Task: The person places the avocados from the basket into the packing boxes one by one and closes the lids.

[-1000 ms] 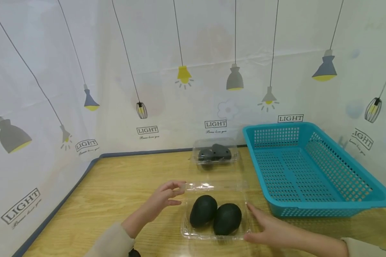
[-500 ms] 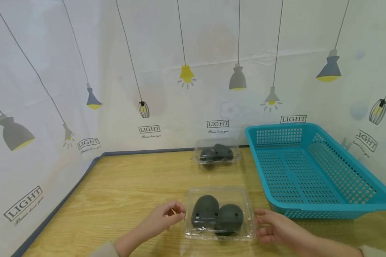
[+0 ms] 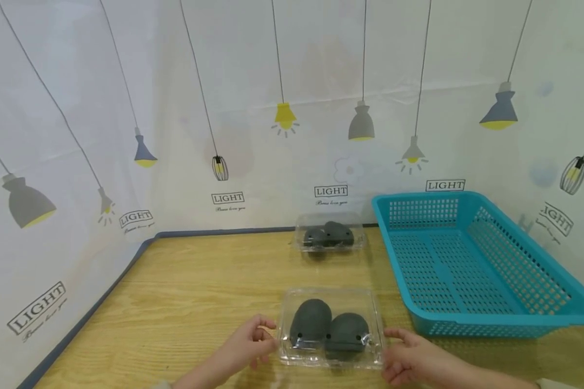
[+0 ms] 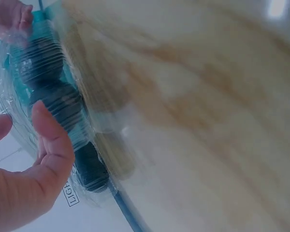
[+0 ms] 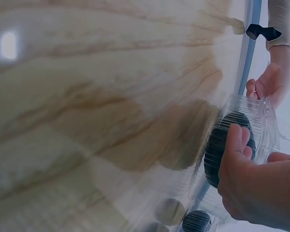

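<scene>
A clear plastic clamshell box [image 3: 331, 294] lies on the wooden table with its lid down over two dark avocados [image 3: 311, 321]. At the box's left side is my left hand [image 3: 253, 340], thumb and fingers bent but apart, fingertips next to the edge. My right hand [image 3: 411, 356] is at the opposite side, its fingertips against or very near the wall. The left wrist view has a gap between the left thumb [image 4: 1, 126] and forefinger, with the box beyond. In the right wrist view, the right fingers [image 5: 234, 140] lie in front of an avocado [image 5: 215, 154].
A second clear box [image 3: 328, 221] with dark avocados stands at the back against the patterned wall cloth [image 3: 253, 108]. A turquoise perforated basket [image 3: 445, 319] sits on the right. Bare wooden tabletop [image 3: 190, 281] extends to the left.
The box's lid has come down over the avocados; one second ago it stood raised. Both hands have stayed beside the box, the right one shifting slightly lower at its edge.
</scene>
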Available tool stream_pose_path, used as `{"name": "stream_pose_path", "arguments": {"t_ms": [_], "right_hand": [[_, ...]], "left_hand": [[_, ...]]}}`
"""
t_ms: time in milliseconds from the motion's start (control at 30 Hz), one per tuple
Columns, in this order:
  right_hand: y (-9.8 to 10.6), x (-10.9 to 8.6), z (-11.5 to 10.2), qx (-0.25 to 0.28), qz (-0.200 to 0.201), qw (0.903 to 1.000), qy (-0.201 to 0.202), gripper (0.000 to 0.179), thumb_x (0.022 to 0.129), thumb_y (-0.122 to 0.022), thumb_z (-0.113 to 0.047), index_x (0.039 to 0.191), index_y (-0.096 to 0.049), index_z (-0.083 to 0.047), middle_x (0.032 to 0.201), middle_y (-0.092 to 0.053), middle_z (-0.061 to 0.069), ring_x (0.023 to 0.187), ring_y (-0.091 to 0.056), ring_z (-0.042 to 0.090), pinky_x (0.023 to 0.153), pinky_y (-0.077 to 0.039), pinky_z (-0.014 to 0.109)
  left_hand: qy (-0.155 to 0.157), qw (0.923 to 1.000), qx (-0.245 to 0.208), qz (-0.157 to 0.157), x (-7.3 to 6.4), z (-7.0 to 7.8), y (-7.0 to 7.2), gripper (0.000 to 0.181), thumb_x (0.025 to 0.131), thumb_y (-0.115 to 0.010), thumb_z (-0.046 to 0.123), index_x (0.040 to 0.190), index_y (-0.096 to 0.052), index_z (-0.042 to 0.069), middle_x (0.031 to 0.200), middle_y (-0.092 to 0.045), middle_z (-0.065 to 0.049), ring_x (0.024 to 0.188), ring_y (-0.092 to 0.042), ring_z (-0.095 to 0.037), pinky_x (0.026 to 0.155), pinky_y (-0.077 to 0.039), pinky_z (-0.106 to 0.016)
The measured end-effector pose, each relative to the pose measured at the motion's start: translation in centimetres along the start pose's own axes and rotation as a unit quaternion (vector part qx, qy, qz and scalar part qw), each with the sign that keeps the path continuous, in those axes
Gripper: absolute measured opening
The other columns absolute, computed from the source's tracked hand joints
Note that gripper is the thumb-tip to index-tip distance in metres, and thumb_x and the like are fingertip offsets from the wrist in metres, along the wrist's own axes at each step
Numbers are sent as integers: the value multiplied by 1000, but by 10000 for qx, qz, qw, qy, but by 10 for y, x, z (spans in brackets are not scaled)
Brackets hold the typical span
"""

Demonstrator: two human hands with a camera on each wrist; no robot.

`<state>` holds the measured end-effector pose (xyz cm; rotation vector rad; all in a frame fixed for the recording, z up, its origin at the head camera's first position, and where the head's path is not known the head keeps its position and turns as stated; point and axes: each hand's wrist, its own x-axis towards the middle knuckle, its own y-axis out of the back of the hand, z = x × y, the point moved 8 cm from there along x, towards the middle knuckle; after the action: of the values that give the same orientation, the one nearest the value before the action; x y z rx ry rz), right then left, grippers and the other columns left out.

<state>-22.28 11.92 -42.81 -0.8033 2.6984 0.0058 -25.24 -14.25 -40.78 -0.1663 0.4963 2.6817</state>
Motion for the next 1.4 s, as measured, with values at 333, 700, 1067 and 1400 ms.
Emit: {"name": "stream_pose_path", "arguments": {"t_ms": [333, 700, 1067, 1400], "right_hand": [[-8, 9, 8, 415, -25, 9987, -309, 87, 79, -51, -9, 131, 11, 22, 81, -60, 7, 70, -60, 13, 67, -51, 26], [-17, 8, 4, 943, -598, 9931, -369, 82, 85, -44, -3, 121, 23, 28, 85, -62, 8, 74, -63, 11, 72, -51, 21], [-19, 5, -1, 1168, -982, 9872, -456, 84, 91, -44, -5, 122, 29, 23, 83, -65, 2, 73, -63, 7, 70, -50, 18], [-20, 3, -1, 1274, -1065, 9847, -518, 86, 92, -45, -7, 122, 31, 22, 83, -66, -1, 72, -62, 6, 70, -50, 18]], "left_hand": [[599, 9959, -591, -332, 2, -10, -21, 27, 76, -52, 10, 103, -47, 6, 73, -67, -3, 49, -57, -7, 44, -38, -17], [794, 9911, -865, -632, 0, -11, -26, 26, 78, -51, 5, 103, -44, 3, 69, -65, 1, 45, -50, -3, 44, -38, -14], [566, 9939, -807, -497, 2, -4, -22, 29, 75, -53, 3, 102, -43, 4, 68, -67, -2, 44, -43, -3, 45, -35, -15], [515, 9942, -841, -418, 1, -5, -21, 29, 77, -55, 2, 104, -44, 1, 66, -66, -1, 46, -42, -4, 49, -36, -18]]}}
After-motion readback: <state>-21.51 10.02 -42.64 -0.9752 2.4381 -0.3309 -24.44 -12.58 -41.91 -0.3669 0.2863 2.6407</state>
